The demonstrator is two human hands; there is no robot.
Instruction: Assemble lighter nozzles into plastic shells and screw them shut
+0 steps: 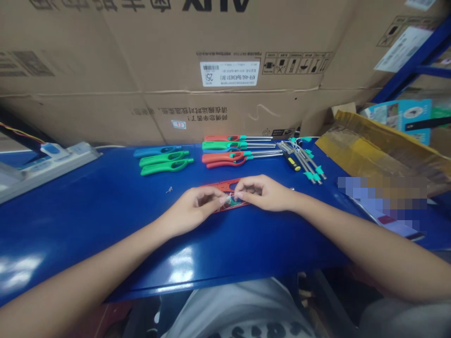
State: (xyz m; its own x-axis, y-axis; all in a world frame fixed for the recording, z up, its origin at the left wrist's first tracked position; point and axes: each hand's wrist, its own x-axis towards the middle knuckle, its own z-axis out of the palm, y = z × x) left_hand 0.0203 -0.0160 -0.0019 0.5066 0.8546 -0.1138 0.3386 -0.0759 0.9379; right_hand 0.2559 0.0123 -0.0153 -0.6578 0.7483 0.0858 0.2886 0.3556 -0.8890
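Observation:
Two halves of a red lighter casing [222,183] lie on the blue table in front of me, partly hidden under my hands. My left hand [199,206] is closed in a pinch at the casing, with a small pale part [228,199] at its fingertips. My right hand [264,192] is also closed, thumb against index finger, on a thin wire [233,196] that runs between both hands. Some green shows in the casing below the fingers. What exactly each fingertip presses is too small to see well.
Behind my hands lie assembled red and green lighters [225,158], green and blue casings [165,164], metal rods with green ends [310,164] and a yellow-black screwdriver [292,162]. Small screws [169,189] lie left. A power strip [59,164], cardboard [158,70] and a taped box [380,150] border the table.

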